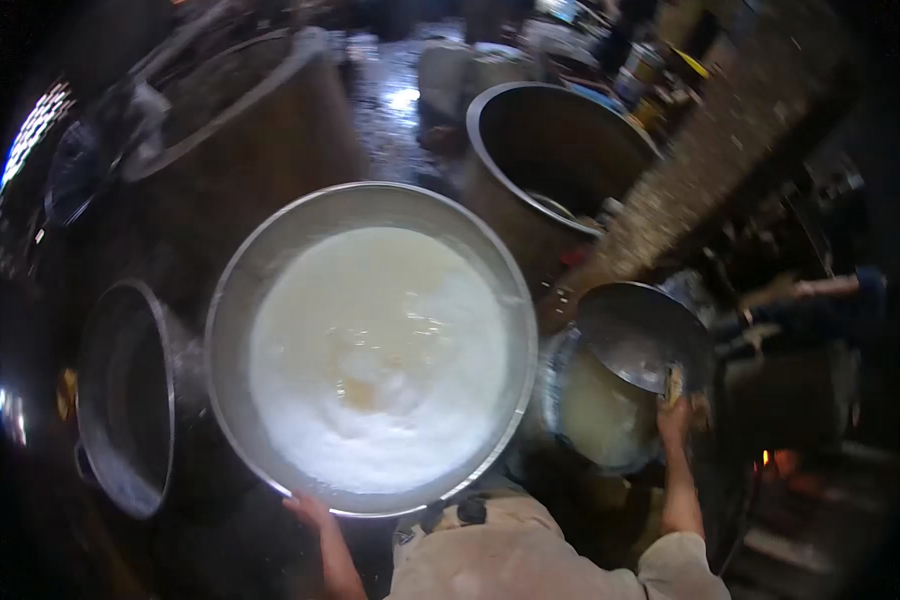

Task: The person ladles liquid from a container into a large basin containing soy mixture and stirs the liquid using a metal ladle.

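Note:
A wide metal basin (228, 400) holds white, frothy liquid (380, 360), whose surface is rippled near the middle. My left hand (315, 512) is at the near-left of this basin, its fingers closed over the rim. To the right, my right hand (674, 420) is wrapped round the short handle of a round metal pan (635, 330). The pan is over a container (560, 385) of cloudy, pale yellowish liquid (610, 415) and covers part of its far side. Whether the pan touches that liquid is hard to make out.
Behind stand a deep metal pot (490, 130) and a large vat (260, 130). Another metal pan (125, 400) is tilted at the left. A thick beam (710, 160) slants across the upper right. A small flame (767, 458) glows at the lower right. The floor (395, 110) shines wet.

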`<state>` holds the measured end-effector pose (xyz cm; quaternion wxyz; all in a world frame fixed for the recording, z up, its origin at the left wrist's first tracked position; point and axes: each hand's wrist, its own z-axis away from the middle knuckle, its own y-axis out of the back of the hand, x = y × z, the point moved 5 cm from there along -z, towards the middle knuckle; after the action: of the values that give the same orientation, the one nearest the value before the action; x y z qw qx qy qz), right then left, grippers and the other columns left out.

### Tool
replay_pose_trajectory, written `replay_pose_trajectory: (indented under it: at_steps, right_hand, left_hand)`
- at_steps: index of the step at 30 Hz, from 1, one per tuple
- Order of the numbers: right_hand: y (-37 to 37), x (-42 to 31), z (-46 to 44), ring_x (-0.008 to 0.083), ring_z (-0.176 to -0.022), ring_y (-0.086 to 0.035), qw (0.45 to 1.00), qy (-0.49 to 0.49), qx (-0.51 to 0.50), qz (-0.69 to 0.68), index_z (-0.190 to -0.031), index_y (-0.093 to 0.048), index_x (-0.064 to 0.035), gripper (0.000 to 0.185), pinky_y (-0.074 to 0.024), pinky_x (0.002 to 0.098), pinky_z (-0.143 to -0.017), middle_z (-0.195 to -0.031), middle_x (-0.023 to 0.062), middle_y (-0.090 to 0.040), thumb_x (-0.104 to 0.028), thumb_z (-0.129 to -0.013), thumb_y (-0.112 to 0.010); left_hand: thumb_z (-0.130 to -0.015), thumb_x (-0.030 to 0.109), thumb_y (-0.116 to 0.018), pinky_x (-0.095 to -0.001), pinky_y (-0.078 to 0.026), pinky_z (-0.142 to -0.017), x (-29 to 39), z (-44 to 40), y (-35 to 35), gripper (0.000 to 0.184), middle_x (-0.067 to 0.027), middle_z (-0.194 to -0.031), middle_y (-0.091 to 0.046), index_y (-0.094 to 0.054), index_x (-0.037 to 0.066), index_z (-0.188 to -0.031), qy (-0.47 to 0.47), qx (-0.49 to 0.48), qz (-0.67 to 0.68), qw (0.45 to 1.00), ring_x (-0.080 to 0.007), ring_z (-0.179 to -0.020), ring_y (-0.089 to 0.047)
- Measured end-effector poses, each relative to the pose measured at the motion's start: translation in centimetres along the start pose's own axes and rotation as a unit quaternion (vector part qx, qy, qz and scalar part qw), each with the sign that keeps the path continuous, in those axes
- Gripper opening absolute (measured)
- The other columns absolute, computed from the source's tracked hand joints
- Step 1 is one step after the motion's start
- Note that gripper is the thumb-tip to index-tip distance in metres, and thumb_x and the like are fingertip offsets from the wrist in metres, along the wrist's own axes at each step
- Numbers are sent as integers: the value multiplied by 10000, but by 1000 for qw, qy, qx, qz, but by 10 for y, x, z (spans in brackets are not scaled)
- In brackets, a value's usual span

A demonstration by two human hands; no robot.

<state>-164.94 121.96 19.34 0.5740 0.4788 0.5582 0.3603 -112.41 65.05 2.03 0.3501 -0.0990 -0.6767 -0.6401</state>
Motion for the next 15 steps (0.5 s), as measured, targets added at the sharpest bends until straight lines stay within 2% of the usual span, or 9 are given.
replay_pose_trajectory:
  at_steps: [1,3,4,6,7,9,11,12,15]
  right_hand:
    - [-3,43,-7,407,-781,-587,1000,-27,6,14,-894,-543,63,297,-463,453,-648,-805,249,-591,-140,-706,-649]
    - [-31,122,-26,407,-812,-583,994,-35,-20,105,-895,-549,56,282,-472,457,-673,-843,244,-591,-131,-709,-649]
    - [-32,133,-29,406,-810,-584,993,-49,-23,105,-866,-571,42,264,-468,450,-694,-823,228,-601,-134,-691,-660]
    - [-53,136,-32,401,-820,-585,999,-16,11,41,-875,-589,26,272,-464,438,-725,-819,213,-612,-138,-671,-663]
    - [-73,142,-32,398,-834,-585,998,27,48,-21,-914,-586,24,302,-465,434,-736,-836,213,-613,-138,-669,-655]
    - [-150,163,-31,364,-835,-601,974,-37,-180,136,-953,-575,25,324,-465,421,-750,-864,217,-615,-157,-689,-625]
    - [-191,161,-7,321,-715,-625,979,-82,-183,-20,-949,-581,25,293,-494,414,-629,-814,192,-623,-150,-714,-589]
    - [-211,156,3,321,-715,-625,979,-77,-189,-20,-949,-581,25,293,-494,414,-629,-814,192,-623,-150,-714,-589]
    - [-279,150,49,201,-446,-539,825,-355,-366,-244,-879,-547,-2,171,-444,345,-379,-655,112,-562,-107,-745,-562]
  left_hand:
    - [-900,455,-345,-506,-395,-766,-26,2,-15,506,-283,-977,-553,-422,-20,-1057,-98,-17,-95,990,-459,-926,-518]
    - [-909,421,-348,-492,-390,-809,-11,54,-3,506,-293,-1039,-517,-416,-56,-1066,-12,-59,80,995,-440,-979,-500]
    - [-909,421,-348,-492,-390,-809,-12,70,-7,506,-293,-1039,-517,-416,-56,-1066,-17,-70,74,995,-440,-979,-500]
    - [-917,365,-363,-457,-386,-874,-26,89,-9,506,-292,-1143,-465,-393,-101,-1110,-44,-111,-150,982,-405,-1055,-473]
    - [-917,365,-363,-457,-386,-874,-19,102,-8,506,-292,-1143,-465,-393,-101,-1110,-44,-109,-155,981,-405,-1055,-473]
    - [-918,318,-377,-423,-377,-919,-3,126,0,505,-275,-1209,-435,-357,-115,-1178,100,-104,12,989,-373,-1109,-450]
    - [-917,312,-381,-414,-375,-927,-2,123,2,509,-270,-1221,-431,-348,-114,-1194,110,-109,16,988,-357,-1114,-453]
    - [-916,306,-385,-406,-374,-935,-2,120,1,514,-266,-1234,-426,-340,-113,-1210,120,-118,27,985,-342,-1119,-457]
    - [-910,346,-387,-416,-366,-940,11,122,9,563,-294,-1237,-406,-339,-133,-1202,117,-124,-78,982,-367,-1124,-448]
